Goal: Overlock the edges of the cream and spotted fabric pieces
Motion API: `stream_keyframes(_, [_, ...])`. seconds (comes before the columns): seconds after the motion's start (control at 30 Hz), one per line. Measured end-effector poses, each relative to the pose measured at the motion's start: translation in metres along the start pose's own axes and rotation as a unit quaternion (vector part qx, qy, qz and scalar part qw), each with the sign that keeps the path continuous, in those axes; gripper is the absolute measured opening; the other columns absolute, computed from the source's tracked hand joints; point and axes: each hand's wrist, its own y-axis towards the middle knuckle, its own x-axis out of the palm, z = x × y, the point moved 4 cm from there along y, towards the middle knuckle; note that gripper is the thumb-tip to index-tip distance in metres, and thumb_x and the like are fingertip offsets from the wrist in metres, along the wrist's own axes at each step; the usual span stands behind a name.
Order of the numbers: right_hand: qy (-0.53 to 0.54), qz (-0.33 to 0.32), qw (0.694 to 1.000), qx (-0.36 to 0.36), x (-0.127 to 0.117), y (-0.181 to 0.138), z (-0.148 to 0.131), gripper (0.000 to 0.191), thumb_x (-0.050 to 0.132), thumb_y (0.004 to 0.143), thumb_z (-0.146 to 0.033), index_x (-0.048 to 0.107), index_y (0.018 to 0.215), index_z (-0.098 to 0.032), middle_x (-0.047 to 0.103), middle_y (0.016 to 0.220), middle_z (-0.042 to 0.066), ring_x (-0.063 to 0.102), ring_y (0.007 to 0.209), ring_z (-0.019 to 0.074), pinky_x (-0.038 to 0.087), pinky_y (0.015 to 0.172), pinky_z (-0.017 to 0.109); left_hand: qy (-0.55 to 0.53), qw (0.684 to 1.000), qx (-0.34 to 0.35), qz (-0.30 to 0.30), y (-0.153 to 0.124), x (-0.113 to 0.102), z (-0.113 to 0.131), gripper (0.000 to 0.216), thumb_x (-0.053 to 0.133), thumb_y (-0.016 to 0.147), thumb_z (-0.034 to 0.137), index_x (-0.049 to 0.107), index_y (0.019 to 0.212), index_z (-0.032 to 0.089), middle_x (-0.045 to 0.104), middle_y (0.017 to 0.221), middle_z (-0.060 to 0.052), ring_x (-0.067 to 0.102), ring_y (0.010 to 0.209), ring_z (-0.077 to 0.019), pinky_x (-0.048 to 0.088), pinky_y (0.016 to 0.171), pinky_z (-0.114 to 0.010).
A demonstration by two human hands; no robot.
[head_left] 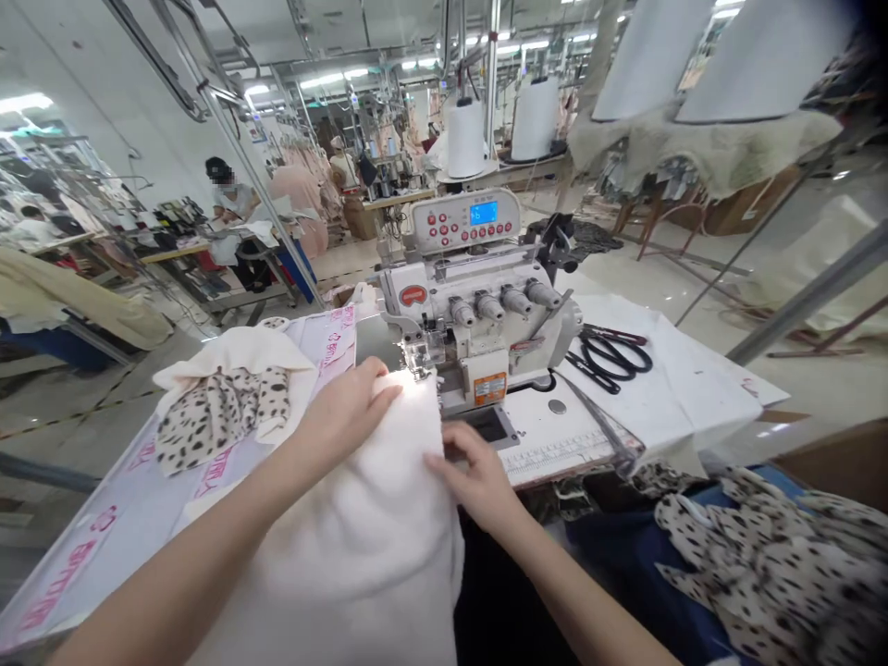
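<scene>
A white fleecy fabric piece (375, 518) lies on the table and runs up to the presser foot (420, 363) of a white overlock sewing machine (478, 314). My left hand (343, 412) rests flat on the fabric just left of the foot, fingers stretched toward the needle. At the fabric's right edge, near the machine bed, my right hand (475, 476) has its fingers extended and pressing down. Neither hand grips anything.
A folded cream and leopard-print pile (222, 402) sits left on the table (90, 546). Black scissors (610, 356) lie right of the machine. More spotted fabric (770, 555) fills a bin at lower right. Thread cones (466, 139) stand behind. A person (228, 199) works at a far bench.
</scene>
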Motion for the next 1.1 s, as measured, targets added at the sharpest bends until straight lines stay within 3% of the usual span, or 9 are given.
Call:
stream_keyframes(0.1, [0.023,-0.102,0.993,0.047,0.017,-0.025,0.005,0.016,0.057,0.079,-0.028,0.06,0.067,-0.018,0.056,0.073,0.001,0.053,0.071,0.0159,0.041,0.064,0.024,0.025,0.998,-0.014,-0.049,0.002,-0.003,-0.013,0.03,0.039,0.082,0.047,0.049,0.074,0.019,0.054,0.063,0.002,0.051,0.063,-0.016,0.03,0.055,-0.026])
stream_keyframes(0.23, [0.039,-0.117,0.99,0.075,0.015,-0.039,-0.005,0.02,0.056,0.078,-0.024,0.059,0.06,-0.016,0.055,0.07,0.0,0.053,0.069,0.0154,0.04,0.063,0.024,0.035,0.998,-0.024,-0.052,0.007,-0.002,-0.016,0.032,0.038,0.083,0.048,0.048,0.071,0.019,0.054,0.062,0.002,0.051,0.063,-0.0148,0.029,0.055,-0.024])
stream_keyframes(0.43, [0.165,-0.178,0.96,0.14,-0.005,-0.052,-0.022,0.014,0.062,0.075,-0.028,0.065,0.069,-0.016,0.06,0.078,0.001,0.055,0.076,0.0181,0.042,0.07,0.026,0.124,0.99,-0.051,-0.039,-0.004,0.008,-0.003,0.028,0.027,0.087,0.043,0.043,0.082,0.021,0.054,0.066,-0.001,0.052,0.067,-0.0203,0.026,0.054,-0.026])
stream_keyframes(0.67, [0.143,-0.148,0.968,0.146,-0.006,-0.062,-0.007,0.024,0.063,0.074,-0.036,0.063,0.061,-0.015,0.054,0.074,0.003,0.051,0.072,0.0174,0.04,0.065,0.026,0.146,0.987,-0.052,-0.04,0.002,0.011,0.001,0.024,0.023,0.088,0.038,0.036,0.078,0.02,0.052,0.065,0.0,0.05,0.061,-0.0194,0.025,0.051,-0.026])
stream_keyframes(0.87, [0.073,-0.127,0.98,0.134,-0.009,-0.055,0.003,0.037,0.061,0.075,-0.032,0.038,0.05,-0.016,0.039,0.065,-0.002,0.042,0.062,0.0124,0.032,0.056,0.023,0.156,0.986,-0.047,-0.025,0.021,0.011,-0.002,0.021,0.025,0.087,0.032,0.032,0.071,0.019,0.047,0.057,0.0,0.044,0.052,-0.018,0.023,0.048,-0.027])
stream_keyframes(1.1, [0.005,-0.093,0.992,0.089,-0.015,-0.033,0.002,0.04,0.059,0.076,-0.027,0.029,0.052,-0.018,0.032,0.064,-0.003,0.037,0.059,0.0112,0.028,0.054,0.023,0.15,0.987,-0.064,0.011,0.049,0.014,-0.017,0.023,0.028,0.085,0.031,0.046,0.086,0.017,0.058,0.075,-0.008,0.057,0.071,-0.0263,0.032,0.053,-0.03])
